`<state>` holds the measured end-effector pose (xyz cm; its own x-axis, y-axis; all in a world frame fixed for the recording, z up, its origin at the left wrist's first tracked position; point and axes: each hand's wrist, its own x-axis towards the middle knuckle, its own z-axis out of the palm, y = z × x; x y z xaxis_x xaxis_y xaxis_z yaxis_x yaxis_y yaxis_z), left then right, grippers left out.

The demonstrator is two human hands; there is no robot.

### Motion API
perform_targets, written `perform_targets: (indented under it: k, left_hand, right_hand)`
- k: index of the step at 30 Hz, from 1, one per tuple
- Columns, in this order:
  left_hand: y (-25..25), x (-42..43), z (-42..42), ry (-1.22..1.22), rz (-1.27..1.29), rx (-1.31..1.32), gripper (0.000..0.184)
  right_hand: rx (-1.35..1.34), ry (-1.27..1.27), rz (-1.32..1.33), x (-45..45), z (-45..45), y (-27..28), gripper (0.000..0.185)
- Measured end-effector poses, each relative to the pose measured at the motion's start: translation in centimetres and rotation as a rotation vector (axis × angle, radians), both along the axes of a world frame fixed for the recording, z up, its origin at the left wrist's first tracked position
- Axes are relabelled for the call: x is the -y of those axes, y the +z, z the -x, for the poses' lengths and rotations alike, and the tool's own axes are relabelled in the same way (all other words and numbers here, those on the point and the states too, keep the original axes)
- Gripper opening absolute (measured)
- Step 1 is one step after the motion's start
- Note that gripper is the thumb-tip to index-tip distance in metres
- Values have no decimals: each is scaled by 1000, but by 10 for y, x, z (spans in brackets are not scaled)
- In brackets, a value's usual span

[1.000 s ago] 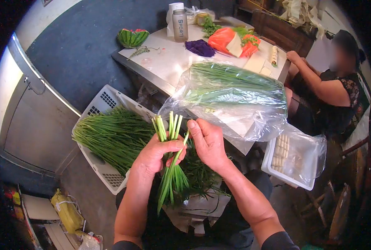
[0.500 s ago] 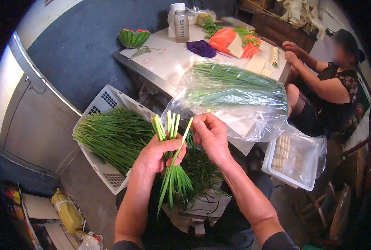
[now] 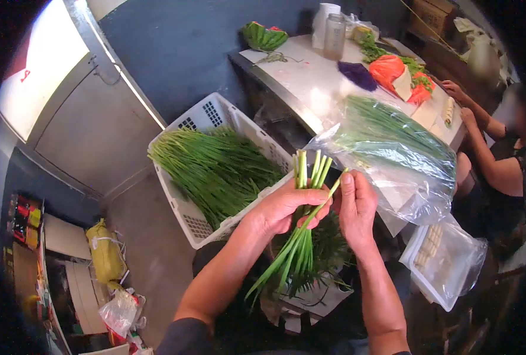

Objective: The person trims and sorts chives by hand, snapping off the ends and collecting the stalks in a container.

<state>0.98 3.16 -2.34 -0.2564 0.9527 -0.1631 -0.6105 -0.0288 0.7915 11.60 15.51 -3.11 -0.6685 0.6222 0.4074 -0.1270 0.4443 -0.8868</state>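
Observation:
A small bunch of green stalks (image 3: 298,254) with pale ends pointing up is gripped in my left hand (image 3: 292,207), leaves hanging down. My right hand (image 3: 357,204), just to the right, pinches the pale tip of one slanting stalk between thumb and finger. Beyond my left forearm, a white plastic crate (image 3: 183,216) holds a large heap of long green stalks (image 3: 215,168). More loose greens (image 3: 331,242) lie below my hands, over my lap. A clear plastic bag (image 3: 413,192) with long green stalks inside rests on the near part of the table.
The table (image 3: 298,68) bears a cut watermelon (image 3: 264,36), a bottle (image 3: 334,36), purple cloth-like material (image 3: 357,76) and an orange bag (image 3: 387,71). Another person (image 3: 493,148) sits at the right. A white bin (image 3: 443,260) holds pale rolls. A yellow sack (image 3: 105,251) stands lower left.
The view has turned left, so the crate, table and hands appear farther right. My right hand still pinches the single stalk's tip, and my left hand keeps hold of the bunch.

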Motion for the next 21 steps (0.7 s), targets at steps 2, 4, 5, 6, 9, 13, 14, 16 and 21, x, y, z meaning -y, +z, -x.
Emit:
perform_targets:
  k: [2,4,5,6,9,13,14,16,21]
  left_hand:
    - [0,5,2,-37,-66,10,25]
    - [8,13,3,5,-65,-12,24]
    - [12,17,3,34,-68,-29,24]
    - [16,20,5,109,-68,-89,27]
    - [20,36,35,286,-151,-43,28]
    - [33,82,94,623,-294,-132,21]
    - [26,100,116,662,-362,-63,19]
    - [21,139,165,688,-389,-17,15]
    - [-4,213,291,997,83,-55,14]
  right_hand:
    - [-27,-75,-65,-2,3,-5,35]
    - [19,-62,111,-9,4,-5,34]
    - [22,-42,213,-14,7,-9,33]
    - [21,-22,264,-15,8,-7,32]
    - [125,46,193,-9,9,-10,30]
    - [120,157,-298,2,8,-15,16]
    - [135,213,-308,5,7,-13,16]
    - [188,270,-350,4,7,-17,18]
    - [327,316,-494,-5,2,-25,15]
